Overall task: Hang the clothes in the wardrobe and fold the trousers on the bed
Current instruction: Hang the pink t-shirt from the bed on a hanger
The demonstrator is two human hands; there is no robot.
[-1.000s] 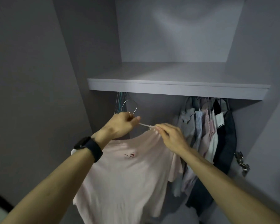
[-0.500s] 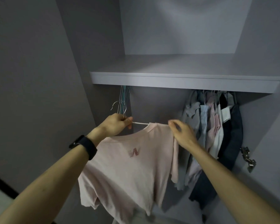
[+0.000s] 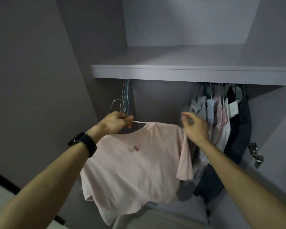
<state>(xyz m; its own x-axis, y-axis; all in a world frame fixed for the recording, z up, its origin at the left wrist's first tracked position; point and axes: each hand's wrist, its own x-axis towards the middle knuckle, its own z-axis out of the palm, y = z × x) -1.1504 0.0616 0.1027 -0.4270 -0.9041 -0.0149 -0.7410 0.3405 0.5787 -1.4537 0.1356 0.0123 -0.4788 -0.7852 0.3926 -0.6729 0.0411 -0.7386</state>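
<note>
Left hand (image 3: 117,122) first: the fingers are curled tight round the neck of a hanger (image 3: 139,122), right under its metal hook. Only the hook and a short bit of white arm show, because the rest is inside the pink T-shirt (image 3: 130,171).

The right hand (image 3: 196,128) is at the shirt's far shoulder with its fingers (image 3: 186,116) curled in. It's blurry there and the hand covers the seam, so it's impossible to tell whether it's actually pinching fabric, the hanger's end, or nothing.

The shirt hangs off the hanger in front of the open wardrobe, front facing the camera, a small red logo on the chest. It isn't on the rail – the hook sits free in the air below the shelf (image 3: 172,74), just beside a bunch of empty hangers (image 3: 126,96).

The rail itself can't be seen, since the shelf edge hides it. To the right there's a packed row of hung clothes (image 3: 221,121) – greys, pale blue, pink, white, dark navy – partly behind the right wrist and hard to separate.

There's a black watch (image 3: 83,143) on the left wrist and a metal door hinge (image 3: 255,154) on the right wall. Both forearms run off the bottom of the frame.
</note>
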